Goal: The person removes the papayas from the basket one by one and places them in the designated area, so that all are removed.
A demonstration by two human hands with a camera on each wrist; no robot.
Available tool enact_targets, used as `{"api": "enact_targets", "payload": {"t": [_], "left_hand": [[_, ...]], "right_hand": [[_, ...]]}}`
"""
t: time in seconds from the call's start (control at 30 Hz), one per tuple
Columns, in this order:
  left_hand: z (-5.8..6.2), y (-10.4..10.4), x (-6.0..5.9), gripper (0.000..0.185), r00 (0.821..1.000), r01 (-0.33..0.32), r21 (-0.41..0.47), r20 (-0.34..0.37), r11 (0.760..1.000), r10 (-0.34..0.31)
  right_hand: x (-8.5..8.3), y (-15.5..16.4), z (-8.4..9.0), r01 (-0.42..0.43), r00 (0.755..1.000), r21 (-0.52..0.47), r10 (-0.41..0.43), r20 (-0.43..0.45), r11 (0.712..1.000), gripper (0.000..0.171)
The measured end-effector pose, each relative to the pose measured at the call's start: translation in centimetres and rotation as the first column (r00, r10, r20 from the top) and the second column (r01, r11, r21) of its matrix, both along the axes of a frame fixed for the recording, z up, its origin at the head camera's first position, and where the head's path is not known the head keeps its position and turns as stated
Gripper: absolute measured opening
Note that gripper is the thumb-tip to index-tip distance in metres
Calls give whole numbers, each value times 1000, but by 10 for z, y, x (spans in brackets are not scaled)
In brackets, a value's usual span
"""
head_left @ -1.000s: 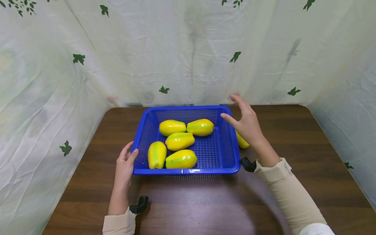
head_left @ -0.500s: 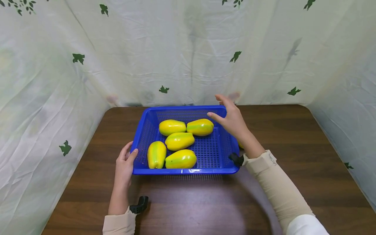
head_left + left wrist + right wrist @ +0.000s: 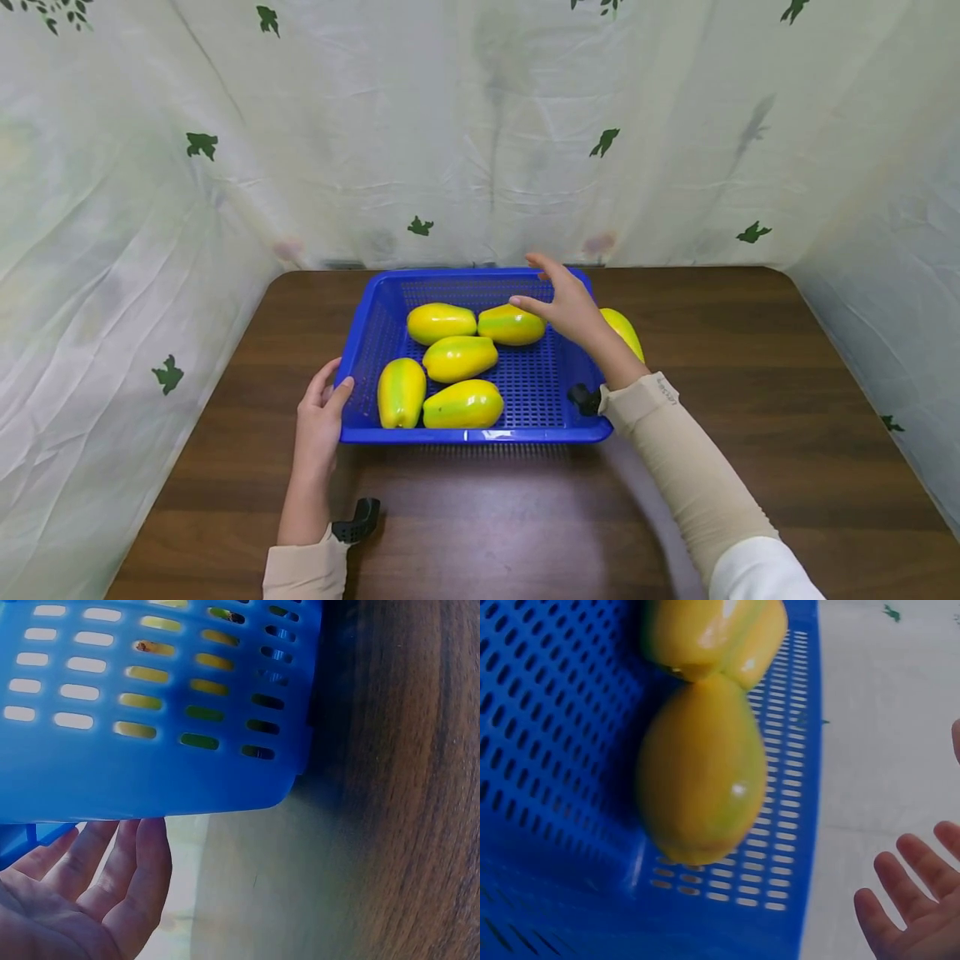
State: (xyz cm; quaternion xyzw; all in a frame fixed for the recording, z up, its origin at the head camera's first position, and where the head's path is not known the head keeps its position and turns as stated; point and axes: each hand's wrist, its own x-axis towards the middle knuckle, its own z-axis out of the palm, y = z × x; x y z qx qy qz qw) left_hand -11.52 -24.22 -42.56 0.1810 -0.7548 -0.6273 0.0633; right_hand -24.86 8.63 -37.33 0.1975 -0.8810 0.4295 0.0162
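Observation:
A blue perforated basket point(image 3: 363, 360) sits on the brown table and holds several yellow-green papayas point(image 3: 459, 358). My left hand point(image 3: 321, 410) rests with straight fingers against the basket's left front corner; the left wrist view shows its fingers point(image 3: 112, 877) under the blue basket wall point(image 3: 150, 780). My right hand point(image 3: 564, 302) hovers open over the basket's back right part, just beside the back right papaya point(image 3: 512, 325), which the right wrist view shows close up as a papaya point(image 3: 701, 776). Another papaya point(image 3: 624, 330) lies on the table outside the basket's right wall.
The dark wooden table point(image 3: 750, 400) is ringed by a white cloth with green leaf prints point(image 3: 480, 125) at the back and both sides. Bare tabletop lies in front of and to the right of the basket.
My right hand has moved left from beside the basket's right wall to over its back right part, uncovering the papaya on the table. The left hand has stayed put.

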Motion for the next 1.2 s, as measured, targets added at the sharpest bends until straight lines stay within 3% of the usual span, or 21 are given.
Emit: {"api": "enact_targets", "payload": {"t": [0.63,1.2], "left_hand": [[-2,-1,-1,44,1000,-9,-1,-11,1000,9],[-2,0,-1,46,1000,-12,-3,0,1000,12]], "right_hand": [[-13,-7,-26,-37,980,67,23,196,997,73],[-21,-8,-41,-158,965,142,122,231,977,68]]}}
